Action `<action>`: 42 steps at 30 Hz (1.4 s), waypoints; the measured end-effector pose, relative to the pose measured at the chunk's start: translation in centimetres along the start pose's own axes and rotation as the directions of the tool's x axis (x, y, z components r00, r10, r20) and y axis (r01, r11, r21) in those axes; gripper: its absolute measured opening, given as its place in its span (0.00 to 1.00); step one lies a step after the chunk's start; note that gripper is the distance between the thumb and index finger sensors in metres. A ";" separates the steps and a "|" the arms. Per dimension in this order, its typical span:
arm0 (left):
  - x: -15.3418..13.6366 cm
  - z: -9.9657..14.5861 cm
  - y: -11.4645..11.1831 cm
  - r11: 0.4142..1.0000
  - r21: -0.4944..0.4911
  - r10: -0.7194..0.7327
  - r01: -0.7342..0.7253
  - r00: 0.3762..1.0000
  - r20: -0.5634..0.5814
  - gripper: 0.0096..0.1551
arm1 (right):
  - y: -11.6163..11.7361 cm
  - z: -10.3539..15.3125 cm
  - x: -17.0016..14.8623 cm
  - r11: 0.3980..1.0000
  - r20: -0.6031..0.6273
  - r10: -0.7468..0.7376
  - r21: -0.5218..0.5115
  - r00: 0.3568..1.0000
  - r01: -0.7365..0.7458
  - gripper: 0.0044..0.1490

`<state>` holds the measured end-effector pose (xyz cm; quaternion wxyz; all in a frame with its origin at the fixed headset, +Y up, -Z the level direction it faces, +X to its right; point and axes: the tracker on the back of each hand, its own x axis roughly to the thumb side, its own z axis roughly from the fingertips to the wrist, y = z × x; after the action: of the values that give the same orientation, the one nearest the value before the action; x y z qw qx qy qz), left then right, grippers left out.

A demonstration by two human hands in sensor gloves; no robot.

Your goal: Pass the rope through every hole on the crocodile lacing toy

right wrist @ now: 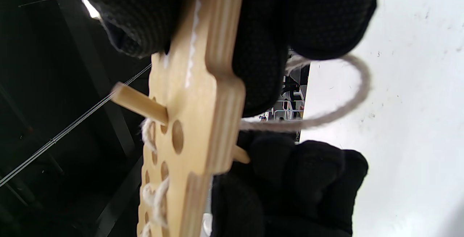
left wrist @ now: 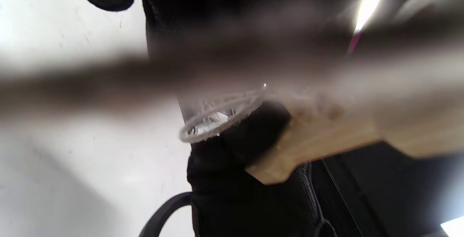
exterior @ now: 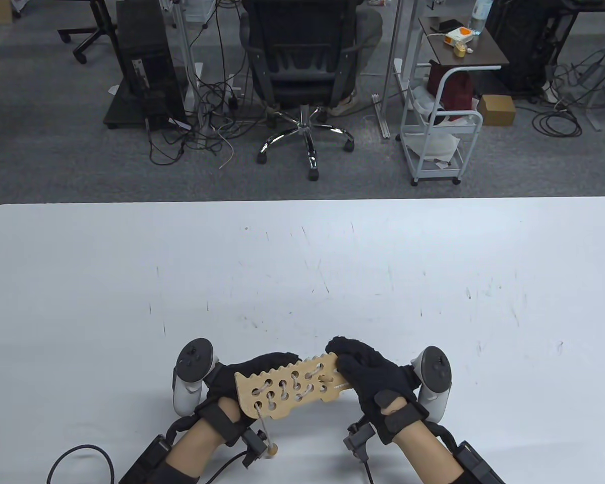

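The wooden crocodile board (exterior: 292, 385) is held above the table's near edge between both hands. My left hand (exterior: 254, 370) grips its left end from behind. My right hand (exterior: 350, 363) grips its right end, thumb on one face and fingers on the other. The pale rope (exterior: 285, 390) is laced through several holes. A wooden needle (right wrist: 139, 104) sticks through a hole next to my right hand, and a rope loop (right wrist: 348, 110) trails behind the board (right wrist: 203, 121). A rope end with a wooden bead (exterior: 271, 447) hangs from the board's left corner. The left wrist view is blurred, showing the board (left wrist: 326, 135) and a rope loop (left wrist: 217, 117).
The white table (exterior: 302, 282) stretches out beyond the hands. A black cable (exterior: 80, 454) loops at its near left edge. Past the far edge stand an office chair (exterior: 302, 75) and a white cart (exterior: 441, 136).
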<state>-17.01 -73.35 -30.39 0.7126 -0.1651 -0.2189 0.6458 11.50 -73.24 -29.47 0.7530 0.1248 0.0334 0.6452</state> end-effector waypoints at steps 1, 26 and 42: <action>0.1 0.0 -0.1 1.000 -0.008 0.008 -0.008 1.000 0.006 0.26 | 0.0 0.0 -0.1 1.000 -0.004 -0.005 -0.002 1.000 0.005 0.28; 0.4 -0.2 -1.7 0.978 -0.163 0.147 -0.129 0.984 0.100 0.37 | 0.1 -0.4 0.2 0.977 0.082 0.213 0.007 0.974 -0.214 0.29; -0.6 -0.3 0.9 0.984 -0.042 0.178 -0.175 0.982 0.062 0.35 | -0.6 -0.3 0.8 0.980 0.095 0.201 -0.008 0.975 -0.201 0.28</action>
<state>-17.71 -73.85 -31.16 0.6419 -0.1757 -0.2382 0.7074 12.17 -72.53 -29.79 0.6846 0.1586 -0.0148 0.7113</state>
